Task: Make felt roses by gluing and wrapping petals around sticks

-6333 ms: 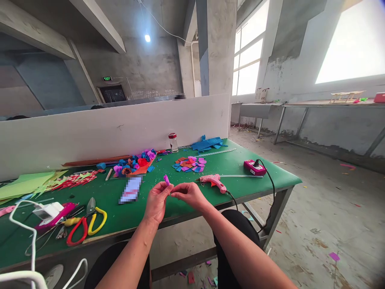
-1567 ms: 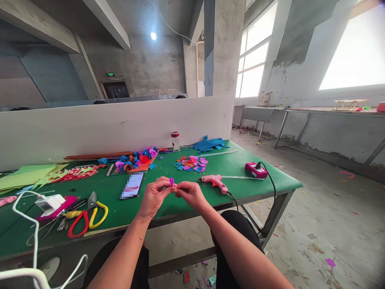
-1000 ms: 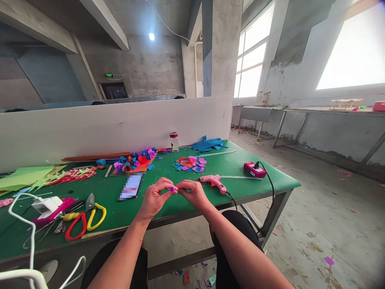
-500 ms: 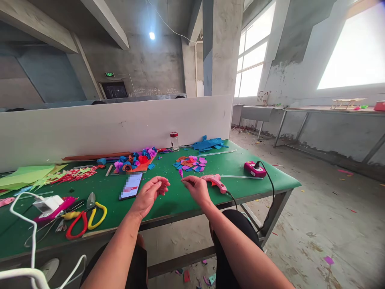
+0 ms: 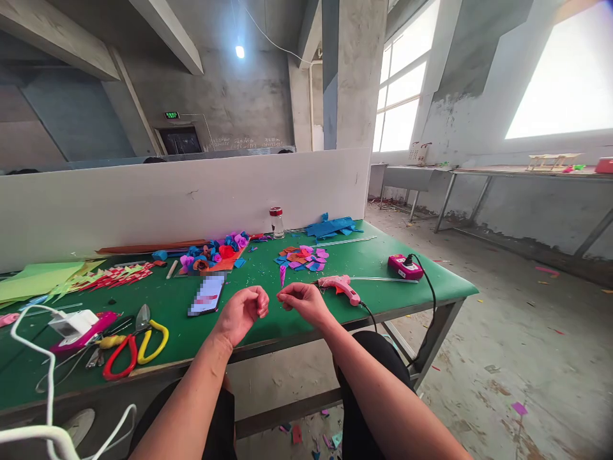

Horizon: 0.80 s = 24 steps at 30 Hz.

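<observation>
My right hand (image 5: 304, 303) pinches the lower end of a purple rolled paper bud (image 5: 282, 275), which stands upright above the fingertips. Just to the left is my left hand (image 5: 244, 311), its fingers curled in toward the thumb; whether anything sits inside them is hidden. The two hands are close but apart. Beyond the bud lies a pile of cut paper petals (image 5: 302, 257) in purple, blue and orange. A pink hot glue gun (image 5: 342, 287) rests on the green table beside my right hand. Left of that pile, several finished paper flowers (image 5: 215, 252) lie heaped together.
A phone (image 5: 208, 294) lies left of my hands, with red-and-yellow-handled pliers (image 5: 138, 345) nearer the front edge. At the back stand a glass jar (image 5: 276, 223) and blue crepe paper (image 5: 335, 227) beside a white partition (image 5: 191, 198). A power socket (image 5: 405, 267) sits at right.
My right hand has shifted slightly left with the purple bud, which now stands more upright and shows more. My left hand's fingers have curled in more.
</observation>
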Each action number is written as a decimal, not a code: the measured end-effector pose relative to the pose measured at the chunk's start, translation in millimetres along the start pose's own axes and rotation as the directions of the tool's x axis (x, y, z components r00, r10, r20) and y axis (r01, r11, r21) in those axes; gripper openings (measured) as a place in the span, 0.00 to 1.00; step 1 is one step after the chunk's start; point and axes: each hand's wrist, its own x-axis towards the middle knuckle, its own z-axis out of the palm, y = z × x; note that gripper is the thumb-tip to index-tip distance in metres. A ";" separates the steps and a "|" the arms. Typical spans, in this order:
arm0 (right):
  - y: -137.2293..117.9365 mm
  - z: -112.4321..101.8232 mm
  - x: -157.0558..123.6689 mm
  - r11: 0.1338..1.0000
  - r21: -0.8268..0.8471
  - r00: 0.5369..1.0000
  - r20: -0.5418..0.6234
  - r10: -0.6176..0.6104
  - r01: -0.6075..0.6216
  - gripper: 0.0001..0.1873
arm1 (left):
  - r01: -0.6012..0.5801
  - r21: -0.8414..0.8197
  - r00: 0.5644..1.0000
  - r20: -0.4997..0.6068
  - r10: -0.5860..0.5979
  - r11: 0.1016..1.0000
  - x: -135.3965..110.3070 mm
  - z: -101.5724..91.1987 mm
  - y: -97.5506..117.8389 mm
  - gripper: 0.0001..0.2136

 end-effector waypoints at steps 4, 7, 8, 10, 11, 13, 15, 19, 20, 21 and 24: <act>-2.7 0.3 -1.8 1.000 0.019 0.999 0.032 0.021 -0.022 0.18 | -0.004 0.009 0.999 -0.034 0.005 1.000 -0.8 5.6 2.3 0.12; -6.2 -0.5 -3.6 0.997 0.035 0.996 0.062 0.064 -0.066 0.19 | -0.014 0.140 0.994 -0.109 0.030 0.990 -2.7 9.4 2.2 0.13; -7.5 -0.7 -4.2 0.996 0.043 0.994 0.075 0.079 -0.083 0.20 | -0.001 0.181 0.989 -0.144 0.028 0.983 -3.2 10.0 2.1 0.14; -10.0 -1.0 -5.3 0.992 0.067 0.990 0.098 0.097 -0.103 0.20 | 0.025 0.244 0.979 -0.201 0.025 0.970 -3.6 10.3 2.1 0.15; -11.1 -1.0 -5.8 0.991 0.083 0.989 0.107 0.098 -0.107 0.20 | 0.024 0.270 0.975 -0.221 0.037 0.962 -3.6 10.2 2.2 0.15; -12.8 -0.8 -6.6 0.987 0.114 0.988 0.119 0.095 -0.109 0.19 | -0.010 0.328 0.965 -0.245 0.095 0.945 -3.1 10.3 2.2 0.16; -13.9 -0.8 -7.1 0.984 0.139 0.988 0.127 0.090 -0.108 0.19 | -0.064 0.382 0.955 -0.246 0.168 0.922 -2.4 10.9 1.6 0.17; -15.4 -1.8 -6.7 0.983 0.148 0.991 0.102 0.091 -0.106 0.20 | -0.143 0.381 0.955 -0.190 0.229 0.914 -1.3 13.5 -0.9 0.15; -15.6 -2.2 -6.4 0.983 0.147 0.992 0.084 0.098 -0.110 0.20 | -0.143 0.361 0.959 -0.181 0.220 0.921 -1.2 14.0 -1.5 0.15; -15.8 -2.5 -6.1 0.983 0.146 0.992 0.065 0.106 -0.115 0.20 | -0.134 0.343 0.963 -0.177 0.204 0.930 -1.1 14.3 -2.1 0.16; -16.1 -2.7 -5.6 0.981 0.149 0.991 0.045 0.123 -0.128 0.21 | -0.084 0.313 0.973 -0.177 0.145 0.946 -1.0 14.1 -3.0 0.16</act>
